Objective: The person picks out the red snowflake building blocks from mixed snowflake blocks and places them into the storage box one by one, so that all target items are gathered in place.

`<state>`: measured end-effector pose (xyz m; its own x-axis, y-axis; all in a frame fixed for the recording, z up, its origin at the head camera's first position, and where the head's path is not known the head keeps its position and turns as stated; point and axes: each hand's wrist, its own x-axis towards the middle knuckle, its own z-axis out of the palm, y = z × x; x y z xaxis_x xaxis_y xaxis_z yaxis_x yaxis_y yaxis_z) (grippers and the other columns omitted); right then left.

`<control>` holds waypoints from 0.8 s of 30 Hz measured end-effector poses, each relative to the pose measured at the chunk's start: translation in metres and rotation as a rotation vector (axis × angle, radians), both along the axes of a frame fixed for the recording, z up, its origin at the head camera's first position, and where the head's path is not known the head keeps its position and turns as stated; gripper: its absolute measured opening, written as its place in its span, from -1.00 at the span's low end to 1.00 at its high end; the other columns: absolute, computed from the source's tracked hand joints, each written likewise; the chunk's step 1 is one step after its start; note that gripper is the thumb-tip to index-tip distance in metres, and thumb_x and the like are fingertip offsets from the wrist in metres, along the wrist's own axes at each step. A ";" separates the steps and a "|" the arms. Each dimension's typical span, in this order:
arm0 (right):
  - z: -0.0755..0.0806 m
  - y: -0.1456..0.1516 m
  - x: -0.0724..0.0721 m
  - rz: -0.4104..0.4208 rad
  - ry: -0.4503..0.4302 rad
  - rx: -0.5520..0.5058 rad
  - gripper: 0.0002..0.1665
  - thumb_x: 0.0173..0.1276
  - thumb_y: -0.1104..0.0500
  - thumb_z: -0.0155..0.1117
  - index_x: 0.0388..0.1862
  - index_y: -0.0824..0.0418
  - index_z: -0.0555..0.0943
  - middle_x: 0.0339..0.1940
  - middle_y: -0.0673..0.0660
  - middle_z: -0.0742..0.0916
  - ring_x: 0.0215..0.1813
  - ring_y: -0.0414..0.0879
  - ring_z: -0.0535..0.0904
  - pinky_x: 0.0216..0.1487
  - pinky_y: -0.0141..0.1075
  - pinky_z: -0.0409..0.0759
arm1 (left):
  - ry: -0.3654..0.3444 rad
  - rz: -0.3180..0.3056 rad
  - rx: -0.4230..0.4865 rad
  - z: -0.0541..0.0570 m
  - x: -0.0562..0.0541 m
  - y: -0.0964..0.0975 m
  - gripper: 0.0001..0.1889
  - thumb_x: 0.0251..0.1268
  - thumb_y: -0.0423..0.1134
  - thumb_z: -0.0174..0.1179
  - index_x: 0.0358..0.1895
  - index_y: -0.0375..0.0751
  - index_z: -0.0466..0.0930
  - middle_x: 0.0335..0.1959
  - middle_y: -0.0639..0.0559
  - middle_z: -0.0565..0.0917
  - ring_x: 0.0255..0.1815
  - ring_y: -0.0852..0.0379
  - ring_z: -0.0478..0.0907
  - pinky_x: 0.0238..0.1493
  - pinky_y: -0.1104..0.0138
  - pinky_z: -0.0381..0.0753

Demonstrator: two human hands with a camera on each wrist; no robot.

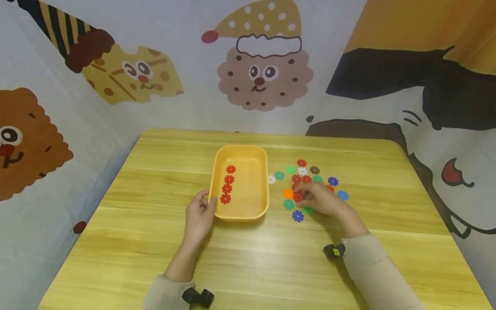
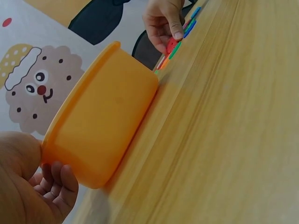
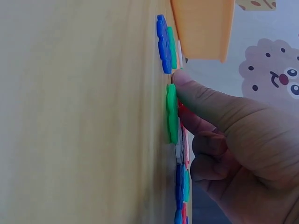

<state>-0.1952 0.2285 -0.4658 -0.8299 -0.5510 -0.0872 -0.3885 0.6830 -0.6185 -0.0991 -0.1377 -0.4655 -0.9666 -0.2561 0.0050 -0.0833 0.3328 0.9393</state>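
My left hand (image 1: 199, 218) grips the left front rim of a yellow-orange plastic tray (image 1: 251, 185), its thumb on the rim and fingers against the outer wall. Along the tray's left side lies a row of several red snowflake discs (image 1: 227, 188). To the right of the tray, my right hand (image 1: 325, 199) pinches a red snowflake disc (image 1: 298, 197) between thumb and fingers. In the left wrist view that red disc (image 2: 173, 45) is tilted up under the fingertips. A green disc (image 3: 172, 114) lies by the right thumb.
Loose discs spread around the right hand, including an orange disc (image 1: 288, 194), a dark blue disc (image 1: 298, 216), a brown disc (image 1: 314, 170) and a light blue disc (image 1: 342, 195). A white disc (image 1: 272, 179) lies against the tray's right side. Behind the wooden table (image 1: 263, 258) hangs a cartoon-printed cloth (image 1: 193, 116).
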 end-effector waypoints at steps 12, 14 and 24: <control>0.003 -0.010 -0.003 -0.056 0.055 -0.093 -0.56 0.30 0.09 0.50 0.09 0.24 0.67 -0.37 -0.04 0.67 -0.39 -0.12 0.51 -0.36 -0.31 0.56 | -0.005 0.008 0.009 -0.001 -0.001 0.000 -0.58 0.47 -0.28 0.21 0.29 -0.40 0.47 -0.49 -0.07 0.50 -0.64 0.14 0.45 -0.65 0.42 0.51; 0.005 -0.014 -0.003 -0.051 0.078 -0.117 -0.63 0.30 0.09 0.49 0.02 0.22 0.68 -0.39 -0.03 0.65 -0.42 -0.11 0.48 -0.41 -0.31 0.53 | -0.003 0.006 0.009 -0.001 -0.001 0.001 -0.58 0.47 -0.28 0.21 0.29 -0.40 0.47 -0.49 -0.06 0.49 -0.65 0.14 0.44 -0.66 0.42 0.50; 0.019 -0.040 -0.003 -0.084 0.124 -0.187 -0.51 0.28 0.09 0.52 0.12 0.27 0.67 -0.43 0.01 0.59 -0.49 -0.11 0.39 -0.47 -0.33 0.44 | 0.007 0.007 0.006 -0.002 -0.001 0.000 -0.58 0.46 -0.28 0.22 0.28 -0.41 0.48 -0.50 -0.06 0.50 -0.65 0.16 0.41 -0.67 0.44 0.45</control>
<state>-0.1983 0.1886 -0.4468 -0.8717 -0.4761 0.1157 -0.4159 0.5943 -0.6884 -0.0998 -0.1379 -0.4675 -0.9648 -0.2630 0.0101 -0.0791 0.3267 0.9418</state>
